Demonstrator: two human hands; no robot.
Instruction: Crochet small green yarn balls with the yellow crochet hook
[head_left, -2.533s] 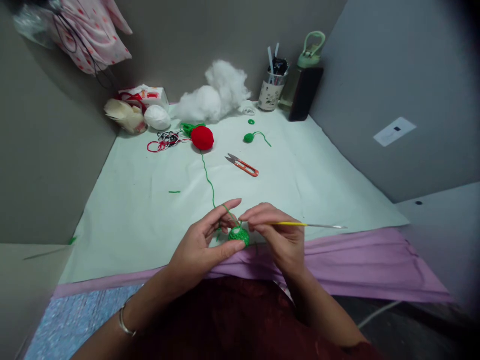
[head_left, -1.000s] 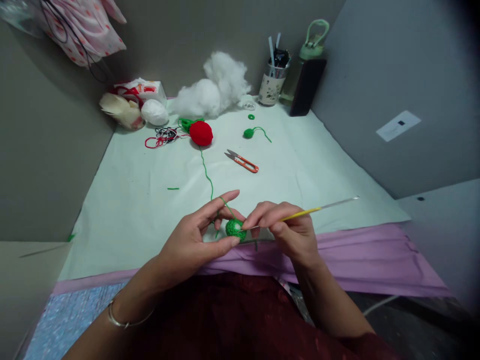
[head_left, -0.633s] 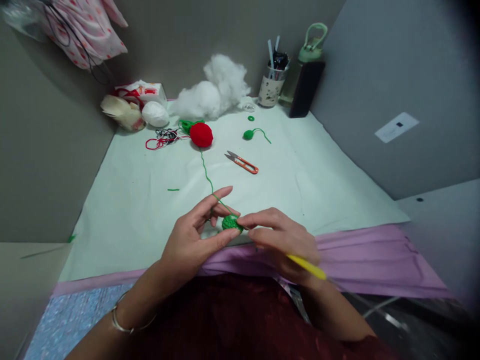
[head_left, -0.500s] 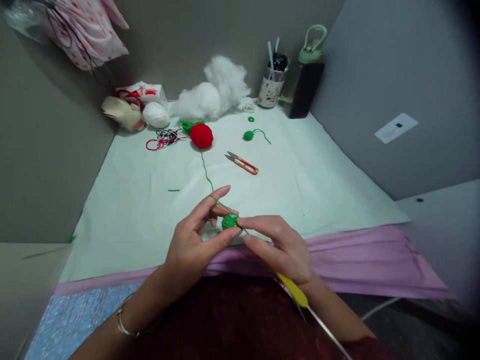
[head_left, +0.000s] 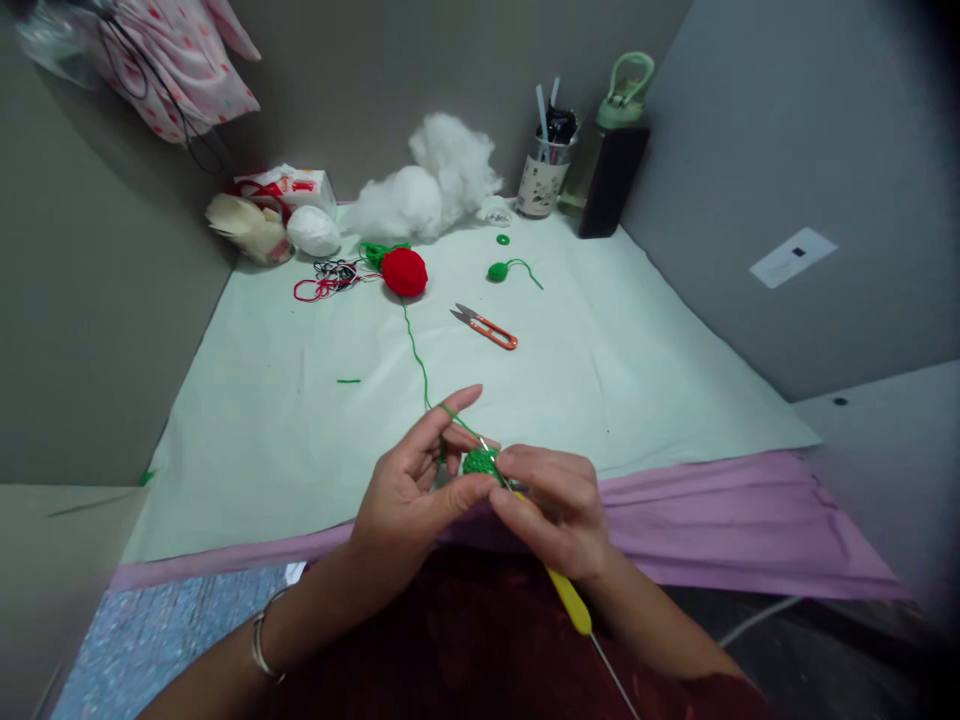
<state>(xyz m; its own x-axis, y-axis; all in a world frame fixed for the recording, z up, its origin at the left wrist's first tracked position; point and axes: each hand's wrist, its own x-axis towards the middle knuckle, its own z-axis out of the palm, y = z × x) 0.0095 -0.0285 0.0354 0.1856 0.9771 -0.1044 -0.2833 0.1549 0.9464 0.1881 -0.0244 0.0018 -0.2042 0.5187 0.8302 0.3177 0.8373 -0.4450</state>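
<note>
My left hand (head_left: 409, 495) pinches a small green crochet piece (head_left: 480, 462) between thumb and fingers, low over the table's front edge. Green yarn (head_left: 417, 352) runs from beside the red yarn ball across my raised left index finger to the piece. A crochet hook (head_left: 568, 600) with a yellow handle is gripped in my right hand (head_left: 559, 510). Its metal tip shows above the green piece, close to the yarn; whether the yarn is caught on it I cannot tell. A second metal end sticks out of the handle toward my body.
Orange thread snips (head_left: 486, 328) lie mid-table. Behind them are a small green crochet ball (head_left: 497, 271) with a tail, a red yarn ball (head_left: 405, 272) and white stuffing (head_left: 435, 190). A pen cup (head_left: 543, 180), bottle (head_left: 589, 150) and black phone (head_left: 615, 182) stand at the back right.
Both hands and the green crochet piece have shifted slightly right and toward my body. The hook's handle has swung left and steeper, and its tip now shows above the piece.
</note>
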